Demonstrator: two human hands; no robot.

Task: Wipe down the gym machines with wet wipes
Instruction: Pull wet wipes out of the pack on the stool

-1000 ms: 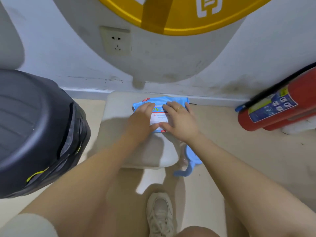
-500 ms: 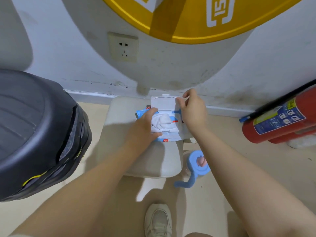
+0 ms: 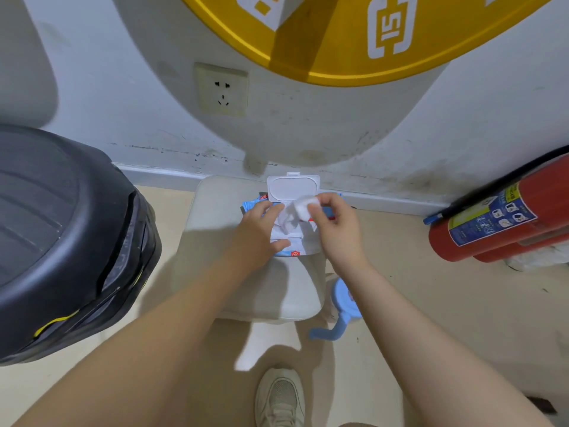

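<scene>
A blue pack of wet wipes (image 3: 294, 251) lies on a low beige stool (image 3: 215, 217) against the wall, its white lid (image 3: 293, 187) flipped up. My left hand (image 3: 257, 234) presses flat on the pack's left side, fingers straight. My right hand (image 3: 334, 228) pinches a white wet wipe (image 3: 300, 208) that sticks up out of the opening. The wipe's lower part still runs into the pack.
A black rounded gym machine housing (image 3: 61, 238) fills the left. A red fire extinguisher (image 3: 498, 223) lies on the floor at right. A blue bottle cap with a handle (image 3: 338, 315) stands beside the stool. A wall socket (image 3: 221, 89) sits above. My shoe (image 3: 278, 399) is below.
My right hand flipped the lid up, then let go of it and took hold of the wipe, lifting it out of the opening. My left hand stayed pressing on the pack.
</scene>
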